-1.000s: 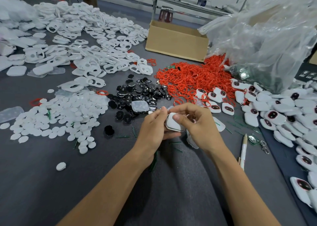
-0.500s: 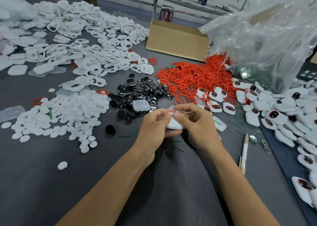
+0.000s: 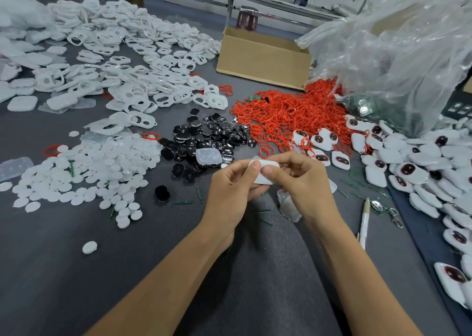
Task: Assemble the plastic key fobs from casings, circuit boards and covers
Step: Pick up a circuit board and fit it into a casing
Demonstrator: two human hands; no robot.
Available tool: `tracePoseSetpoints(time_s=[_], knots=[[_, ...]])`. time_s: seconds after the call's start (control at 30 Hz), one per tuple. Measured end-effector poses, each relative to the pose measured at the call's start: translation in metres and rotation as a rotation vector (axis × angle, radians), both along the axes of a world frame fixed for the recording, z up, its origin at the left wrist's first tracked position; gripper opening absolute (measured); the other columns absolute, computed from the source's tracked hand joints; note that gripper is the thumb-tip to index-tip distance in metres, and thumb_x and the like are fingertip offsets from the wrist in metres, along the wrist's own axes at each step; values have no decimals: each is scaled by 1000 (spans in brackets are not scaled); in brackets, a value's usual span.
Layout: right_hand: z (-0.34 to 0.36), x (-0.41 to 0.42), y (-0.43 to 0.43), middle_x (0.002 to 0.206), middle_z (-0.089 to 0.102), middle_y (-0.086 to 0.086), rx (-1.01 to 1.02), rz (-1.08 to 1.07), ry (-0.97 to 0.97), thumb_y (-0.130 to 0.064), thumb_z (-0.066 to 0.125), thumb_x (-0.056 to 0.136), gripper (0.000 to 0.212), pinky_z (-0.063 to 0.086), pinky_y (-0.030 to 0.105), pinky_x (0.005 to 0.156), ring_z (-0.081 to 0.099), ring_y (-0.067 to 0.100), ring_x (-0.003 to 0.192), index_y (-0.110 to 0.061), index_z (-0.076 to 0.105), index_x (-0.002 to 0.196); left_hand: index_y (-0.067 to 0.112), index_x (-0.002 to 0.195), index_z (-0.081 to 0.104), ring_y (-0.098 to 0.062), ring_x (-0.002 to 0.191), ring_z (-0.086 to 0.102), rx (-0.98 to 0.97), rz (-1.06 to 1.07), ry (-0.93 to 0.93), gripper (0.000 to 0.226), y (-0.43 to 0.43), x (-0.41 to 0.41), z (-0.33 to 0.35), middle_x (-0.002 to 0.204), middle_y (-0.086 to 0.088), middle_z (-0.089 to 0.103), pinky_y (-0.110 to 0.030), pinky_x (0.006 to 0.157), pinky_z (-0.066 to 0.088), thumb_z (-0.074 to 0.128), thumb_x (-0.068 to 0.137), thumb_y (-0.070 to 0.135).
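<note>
Both hands hold one white key fob [image 3: 264, 175] just above the grey table [image 3: 76, 272], near its middle. My left hand [image 3: 231, 190] grips the fob's left end with thumb and fingers. My right hand [image 3: 302, 180] pinches its right side, thumb pressed on the top face. The fob's underside is hidden by my fingers. Loose parts lie around: white round covers [image 3: 84, 172], black oval pieces [image 3: 204, 139], white casings [image 3: 122, 62] and red rings [image 3: 283, 116].
Finished white fobs with dark windows [image 3: 419, 172] pile up at the right. A cardboard box [image 3: 263, 59] and a big clear plastic bag [image 3: 398, 54] stand at the back. A pen [image 3: 364, 223] and a small circuit board with a clip [image 3: 380, 206] lie by my right wrist.
The fob has turned from tilted to flatter between my fingers, and both hands have shifted slightly away from me. My right thumb now presses on its top.
</note>
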State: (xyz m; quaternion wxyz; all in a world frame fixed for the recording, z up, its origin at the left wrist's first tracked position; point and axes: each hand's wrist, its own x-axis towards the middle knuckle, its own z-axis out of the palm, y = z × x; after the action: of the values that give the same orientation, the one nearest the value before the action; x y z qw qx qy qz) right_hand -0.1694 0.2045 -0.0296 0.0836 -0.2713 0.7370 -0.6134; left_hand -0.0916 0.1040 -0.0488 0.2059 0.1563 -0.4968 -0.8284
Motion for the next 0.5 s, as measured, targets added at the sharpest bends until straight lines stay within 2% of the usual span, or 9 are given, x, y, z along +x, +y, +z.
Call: tracePoseSetpoints(time_s=[0.17,0.27,0.37,0.5], knots=[[1,-2,3,57,59,-1,-4,27,-51,-8,75,74,9,35,16,50,44,9,52,-9,68,80,2,107,71,-26,99,70,-10,-10,-3,22,-1,1,-1,107,-15,72,-30,83,58,54,96,10],[0,-2,4,54,61,-7,-8,28,-83,-3,74,76,8,38,10,48,49,-1,46,-6,67,78,11,96,74,-21,92,71,-81,-3,6,21,-1,1,-2,98,-8,75,-27,76,59,53,96,6],[-1,-1,3,56,59,-2,26,-22,-71,-6,74,78,8,37,12,48,46,1,46,-9,67,74,18,88,74,-14,82,71,-163,54,8,24,1,1,-2,85,2,75,-25,67,59,55,95,5],[-6,1,-2,56,55,-2,60,-106,-46,-15,71,83,11,37,19,52,42,5,49,-5,71,81,7,97,73,-15,78,71,-141,100,-14,15,1,-2,-3,92,-10,74,-22,62,57,59,93,8]])
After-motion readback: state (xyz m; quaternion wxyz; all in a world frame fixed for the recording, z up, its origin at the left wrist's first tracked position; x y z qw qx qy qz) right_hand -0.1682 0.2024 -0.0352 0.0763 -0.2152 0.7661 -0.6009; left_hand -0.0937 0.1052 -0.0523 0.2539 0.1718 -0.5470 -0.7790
